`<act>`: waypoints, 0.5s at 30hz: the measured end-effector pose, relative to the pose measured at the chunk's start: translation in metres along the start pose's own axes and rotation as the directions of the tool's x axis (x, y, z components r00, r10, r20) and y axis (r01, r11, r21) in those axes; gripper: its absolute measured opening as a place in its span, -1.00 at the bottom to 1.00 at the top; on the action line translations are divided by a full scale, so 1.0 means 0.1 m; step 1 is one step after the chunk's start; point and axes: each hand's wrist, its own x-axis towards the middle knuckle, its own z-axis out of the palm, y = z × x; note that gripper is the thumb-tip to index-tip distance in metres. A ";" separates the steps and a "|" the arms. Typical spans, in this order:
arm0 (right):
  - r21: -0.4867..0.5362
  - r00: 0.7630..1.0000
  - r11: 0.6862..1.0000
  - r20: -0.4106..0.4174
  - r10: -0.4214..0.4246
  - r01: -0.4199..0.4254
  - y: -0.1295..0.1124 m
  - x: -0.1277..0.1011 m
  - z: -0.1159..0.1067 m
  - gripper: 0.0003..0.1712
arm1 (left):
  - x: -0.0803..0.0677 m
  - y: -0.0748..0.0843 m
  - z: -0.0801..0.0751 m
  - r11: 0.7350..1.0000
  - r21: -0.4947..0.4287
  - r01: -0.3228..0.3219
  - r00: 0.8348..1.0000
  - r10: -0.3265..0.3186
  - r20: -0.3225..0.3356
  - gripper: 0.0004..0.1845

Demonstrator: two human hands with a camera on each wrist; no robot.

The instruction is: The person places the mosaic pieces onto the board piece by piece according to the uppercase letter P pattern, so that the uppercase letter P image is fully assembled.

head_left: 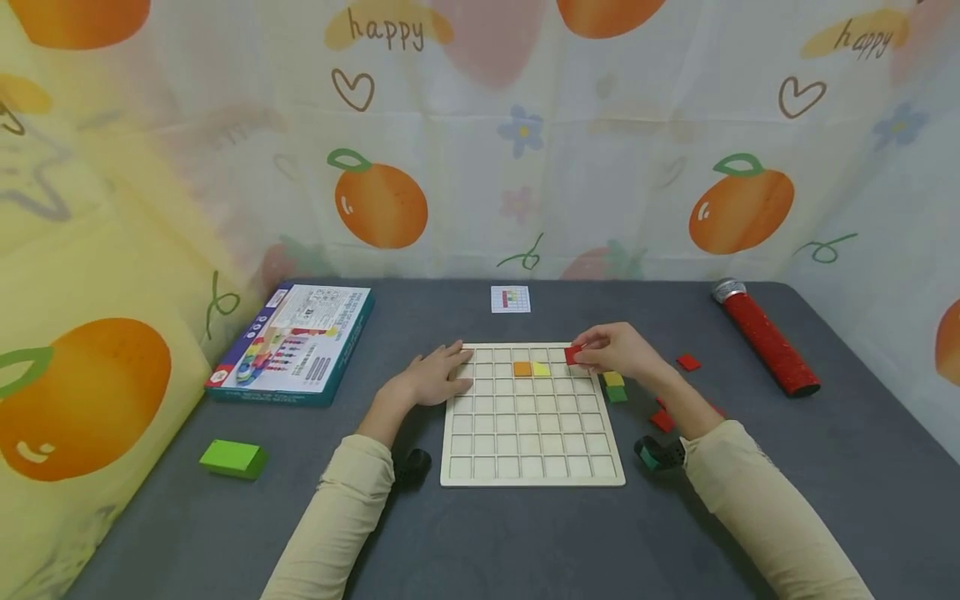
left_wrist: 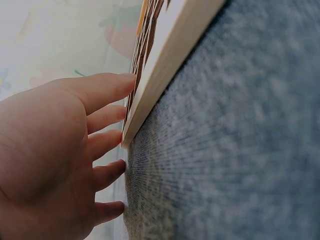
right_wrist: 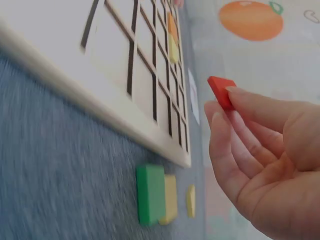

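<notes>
A pale wooden grid board lies on the dark table with an orange tile and a yellow tile side by side in its cells. My right hand pinches a red square tile between thumb and fingers, over the board's far right corner. On the board's left edge rests my left hand, fingers spread; in the left wrist view its thumb and fingertips meet the rim. Just off the right edge sit green and yellow tiles.
Red tiles lie scattered right of the board, some partly behind the right forearm. A red microphone-shaped object is farther right. At the back stands a small pattern card. To the left are a game box and a green block.
</notes>
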 end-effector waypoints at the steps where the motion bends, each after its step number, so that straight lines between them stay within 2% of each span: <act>1: 0.007 1.000 1.000 -0.004 0.011 -0.011 -0.02 0.01 0.02 -0.63 | 0.00 0.01 0.00 1.000 0.004 0.000 1.000 0.000 0.000 -0.34; 5: 0.031 0.999 0.999 -0.011 0.042 -0.042 -0.11 0.05 0.09 -0.62 | 0.00 0.01 -0.03 1.000 0.022 0.005 1.000 -0.004 -0.010 -0.34; 10: 0.134 0.998 0.990 0.038 0.044 -0.049 -0.18 0.11 0.21 -0.66 | -0.02 0.01 -0.02 0.999 0.028 0.028 1.000 -0.028 -0.009 -0.33; 15: 0.202 0.993 0.973 0.071 0.098 -0.110 -0.23 0.15 0.35 -0.67 | -0.04 0.02 0.01 0.999 0.027 0.018 1.000 -0.018 0.006 -0.33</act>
